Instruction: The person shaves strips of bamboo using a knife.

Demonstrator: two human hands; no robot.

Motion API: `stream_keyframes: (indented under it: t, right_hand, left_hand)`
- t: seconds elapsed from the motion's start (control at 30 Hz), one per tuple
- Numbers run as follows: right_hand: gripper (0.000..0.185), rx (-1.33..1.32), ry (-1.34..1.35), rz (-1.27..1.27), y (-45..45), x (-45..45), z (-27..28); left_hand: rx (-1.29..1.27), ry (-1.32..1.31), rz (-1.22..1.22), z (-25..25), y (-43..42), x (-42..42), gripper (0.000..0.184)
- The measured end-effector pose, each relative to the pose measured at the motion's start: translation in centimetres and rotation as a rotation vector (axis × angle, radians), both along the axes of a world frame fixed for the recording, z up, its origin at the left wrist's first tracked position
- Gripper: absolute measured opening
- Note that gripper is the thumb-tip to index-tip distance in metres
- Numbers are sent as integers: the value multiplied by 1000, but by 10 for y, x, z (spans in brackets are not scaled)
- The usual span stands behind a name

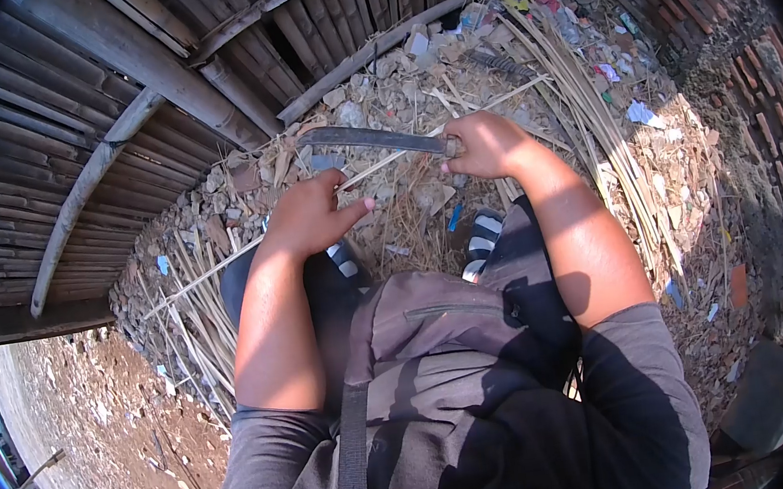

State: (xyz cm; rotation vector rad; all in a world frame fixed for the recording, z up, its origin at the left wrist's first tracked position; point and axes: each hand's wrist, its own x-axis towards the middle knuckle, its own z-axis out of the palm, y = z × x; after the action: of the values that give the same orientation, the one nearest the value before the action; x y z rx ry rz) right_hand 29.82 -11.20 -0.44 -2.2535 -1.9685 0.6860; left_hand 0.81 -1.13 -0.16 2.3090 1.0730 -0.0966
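My right hand [486,145] is closed around the handle of a machete [365,137], whose dark blade points left and curves at its tip. A long, thin bamboo strip [378,166] runs diagonally beneath the blade, from the lower left to the upper right. My left hand [304,214] has its fingers curled around this strip, with the thumb stretched out to the right. The blade lies just above and along the strip; whether they touch I cannot tell.
Pale bamboo strips lie in a pile on the right [590,125] and another on the left [187,301]. Rubble and litter cover the ground. A bamboo wall [66,185] stands to the left and ahead, a brick wall [764,125] to the right. A bag [439,321] rests on my lap.
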Motion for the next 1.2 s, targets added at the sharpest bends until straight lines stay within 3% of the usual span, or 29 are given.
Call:
stream_keyframes:
  t: [0.83,1.2]
  right_hand:
    - [47,-31,-4,30,-1,-4,1]
    - [47,61,-7,-18,0,-7,-4]
  left_hand:
    - [-29,-20,21,-1,-1,-1,73]
    - [191,-62,133,1,1,3,64]
